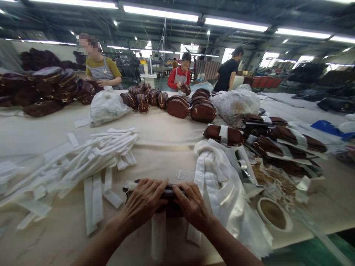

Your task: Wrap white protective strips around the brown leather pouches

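A dark brown leather bag (172, 209) lies on the table in front of me, mostly covered by my hands. My left hand (146, 199) rests over its left part, fingers bent over the top and thumb along the near side. On the right part, my right hand (192, 201) curls its fingers over the upper edge. Both hands grip the bag, their fingertips close together near its middle. A white strip (158, 236) hangs out from under the bag toward me. Dark material and a bit of white show beyond my left hand.
White strips (97, 155) are piled at left. White foam sheeting (219, 188), a tape roll (274, 214) and wrapped brown bags (285, 140) lie at right. More brown bags (177, 107) and plastic bags (235, 103) stand farther back. Several people are beyond the table.
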Demonstrator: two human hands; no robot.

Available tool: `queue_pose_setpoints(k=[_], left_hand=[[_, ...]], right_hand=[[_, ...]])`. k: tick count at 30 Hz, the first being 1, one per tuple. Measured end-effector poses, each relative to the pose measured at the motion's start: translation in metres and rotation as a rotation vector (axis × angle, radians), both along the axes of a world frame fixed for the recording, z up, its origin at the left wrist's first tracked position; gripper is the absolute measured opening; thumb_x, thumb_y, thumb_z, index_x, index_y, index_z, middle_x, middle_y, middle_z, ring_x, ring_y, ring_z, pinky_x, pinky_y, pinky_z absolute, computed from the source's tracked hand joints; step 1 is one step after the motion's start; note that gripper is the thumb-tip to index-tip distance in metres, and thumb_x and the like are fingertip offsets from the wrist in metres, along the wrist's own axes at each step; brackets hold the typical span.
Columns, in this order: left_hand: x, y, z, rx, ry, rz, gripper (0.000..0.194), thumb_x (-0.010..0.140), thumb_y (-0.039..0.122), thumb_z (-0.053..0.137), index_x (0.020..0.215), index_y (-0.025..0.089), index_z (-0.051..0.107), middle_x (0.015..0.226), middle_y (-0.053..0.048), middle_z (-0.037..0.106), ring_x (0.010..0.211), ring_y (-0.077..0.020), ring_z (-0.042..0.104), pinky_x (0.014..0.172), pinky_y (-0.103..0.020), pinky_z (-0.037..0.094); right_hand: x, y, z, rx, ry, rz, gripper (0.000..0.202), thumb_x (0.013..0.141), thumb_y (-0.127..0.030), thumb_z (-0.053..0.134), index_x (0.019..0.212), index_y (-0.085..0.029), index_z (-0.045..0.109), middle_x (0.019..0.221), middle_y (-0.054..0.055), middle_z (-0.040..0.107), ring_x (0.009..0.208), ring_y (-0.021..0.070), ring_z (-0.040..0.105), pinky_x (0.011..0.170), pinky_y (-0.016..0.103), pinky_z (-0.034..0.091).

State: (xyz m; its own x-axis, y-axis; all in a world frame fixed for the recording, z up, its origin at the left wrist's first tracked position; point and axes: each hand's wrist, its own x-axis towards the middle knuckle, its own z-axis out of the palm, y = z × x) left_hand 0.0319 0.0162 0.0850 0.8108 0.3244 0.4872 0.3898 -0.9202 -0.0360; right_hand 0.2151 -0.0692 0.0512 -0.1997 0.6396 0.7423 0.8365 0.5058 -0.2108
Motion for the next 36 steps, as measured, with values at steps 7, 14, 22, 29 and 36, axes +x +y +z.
queue_pose_setpoints(k=[7,14,22,29,36], left_hand=[[-0.013,-0.006,-0.003,-0.009,-0.157,-0.002,0.026,0.097,0.031,0.041,0.11,0.012,0.054,0.094,-0.006,0.065,0.085,-0.017,0.059,0.079,-0.032,0.039],[-0.028,-0.011,-0.004,-0.038,-0.171,0.014,0.028,0.097,0.033,0.042,0.113,0.014,0.055,0.093,-0.005,0.065,0.082,-0.0164,0.06,0.078,-0.031,0.04],[-0.021,-0.017,-0.013,-0.017,-0.152,0.022,0.026,0.097,0.029,0.04,0.112,0.013,0.055,0.094,-0.006,0.065,0.083,-0.0179,0.06,0.081,-0.033,0.039],[-0.025,-0.019,-0.017,-0.03,-0.169,0.044,0.026,0.097,0.03,0.04,0.114,0.015,0.054,0.095,-0.006,0.065,0.084,-0.0181,0.06,0.083,-0.034,0.039],[-0.024,-0.019,-0.013,-0.033,-0.185,0.042,0.026,0.097,0.03,0.041,0.113,0.015,0.054,0.094,-0.006,0.065,0.082,-0.0179,0.059,0.078,-0.032,0.039]], right_hand=[[0.031,-0.019,-0.007,-0.11,0.271,-0.128,0.035,0.093,-0.019,0.041,0.127,-0.019,0.05,0.121,0.012,0.055,0.114,0.0214,0.051,0.094,0.038,0.046],[0.055,-0.024,-0.055,-0.448,0.037,-0.541,0.024,0.091,-0.027,0.049,0.108,-0.017,0.062,0.102,0.011,0.065,0.095,0.0236,0.057,0.081,0.037,0.044],[0.059,-0.003,-0.066,-0.643,0.091,-0.608,0.029,0.089,-0.023,0.053,0.061,-0.019,0.06,0.071,0.003,0.063,0.074,0.0156,0.056,0.068,0.026,0.036],[0.056,-0.018,-0.048,-0.654,0.248,-0.346,0.027,0.09,-0.027,0.046,0.069,-0.019,0.061,0.076,0.004,0.061,0.078,0.016,0.055,0.071,0.026,0.04],[0.066,-0.009,-0.043,-0.72,0.566,-0.434,0.025,0.079,-0.041,0.054,0.067,-0.019,0.06,0.071,0.003,0.061,0.068,0.0163,0.057,0.067,0.027,0.042]])
